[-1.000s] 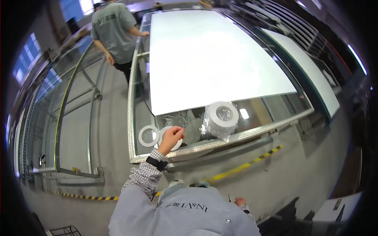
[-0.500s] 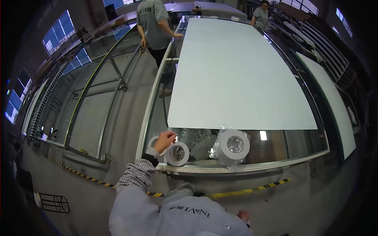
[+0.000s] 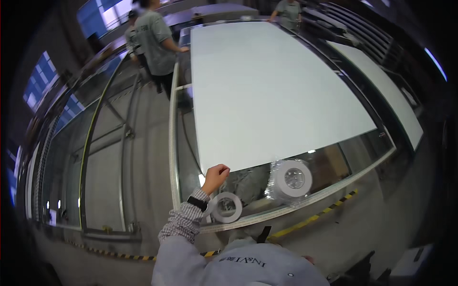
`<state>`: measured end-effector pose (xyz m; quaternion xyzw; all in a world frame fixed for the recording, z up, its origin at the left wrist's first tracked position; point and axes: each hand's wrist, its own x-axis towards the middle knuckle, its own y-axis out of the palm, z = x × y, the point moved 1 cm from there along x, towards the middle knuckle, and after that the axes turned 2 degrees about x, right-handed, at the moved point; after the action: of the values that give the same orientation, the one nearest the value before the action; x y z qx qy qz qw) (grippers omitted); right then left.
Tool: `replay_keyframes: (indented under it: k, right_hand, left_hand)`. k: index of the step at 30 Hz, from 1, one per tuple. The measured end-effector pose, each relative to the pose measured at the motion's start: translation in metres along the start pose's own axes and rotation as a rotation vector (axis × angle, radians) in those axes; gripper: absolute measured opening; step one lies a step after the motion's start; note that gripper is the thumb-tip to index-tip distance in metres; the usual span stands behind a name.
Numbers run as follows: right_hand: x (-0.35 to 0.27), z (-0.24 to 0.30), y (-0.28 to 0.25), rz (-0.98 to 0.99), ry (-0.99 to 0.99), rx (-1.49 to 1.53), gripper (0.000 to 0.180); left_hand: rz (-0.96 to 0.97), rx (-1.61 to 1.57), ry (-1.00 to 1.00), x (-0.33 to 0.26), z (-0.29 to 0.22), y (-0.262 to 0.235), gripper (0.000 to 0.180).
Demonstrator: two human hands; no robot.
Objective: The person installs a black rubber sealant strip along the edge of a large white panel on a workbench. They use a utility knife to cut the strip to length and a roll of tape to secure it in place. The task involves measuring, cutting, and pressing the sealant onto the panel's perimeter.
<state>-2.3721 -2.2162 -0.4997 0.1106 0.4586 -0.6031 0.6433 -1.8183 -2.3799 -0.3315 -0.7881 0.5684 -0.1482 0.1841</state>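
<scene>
The left hand is positioned at the near-left corner of the white sheet, fingers curled narrow; whether they pinch the sheet edge cannot be determined. The right hand is mostly hidden beside the torso, its state indeterminable. The sheet lies flat on the framed glass panel, with a white tape roll near the left wrist and a plastic-wrapped tape roll to its right.

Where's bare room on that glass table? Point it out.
The white sheet is bare beyond the left hand; bare glass lies right of the wrapped roll, between sheet and near rim. Crowded: the near left corner, with hand and loose roll.
</scene>
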Motion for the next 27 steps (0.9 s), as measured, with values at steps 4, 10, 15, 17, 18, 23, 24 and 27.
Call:
replay_keyframes:
  k: [4,10,15,17,18,23,24,27]
  right_hand:
    - [-0.019,0.003,-0.008,-0.011,-0.051,0.046,0.013]
    - [-0.005,-0.042,-0.041,-0.113,0.091,0.124,0.015]
    - [0.04,-0.103,-0.102,-0.124,0.193,0.129,0.017]
    - [0.068,-0.125,-0.138,-0.117,0.205,0.123,0.017]
    - [0.082,-0.135,-0.157,-0.112,0.208,0.121,0.018]
    - [0.132,-0.173,-0.25,-0.075,0.228,0.055,0.019]
    - [0.136,-0.178,-0.265,-0.063,0.226,0.008,0.02]
    - [0.158,-0.179,-0.311,0.091,-0.007,-0.655,0.021]
  left_hand:
    - [0.124,-0.076,0.066,0.017,-0.05,0.029,0.015]
    - [0.262,-0.049,0.264,0.018,-0.146,0.092,0.016]
    - [0.413,0.021,0.45,-0.003,-0.226,0.185,0.014]
    - [0.464,0.016,0.493,-0.014,-0.249,0.238,0.014]
    - [0.487,-0.005,0.498,-0.019,-0.259,0.266,0.014]
    - [0.639,0.015,0.558,-0.035,-0.296,0.398,0.016]
    - [0.667,0.031,0.553,-0.038,-0.3,0.418,0.016]
    - [0.699,0.074,0.542,-0.032,-0.306,0.461,0.016]
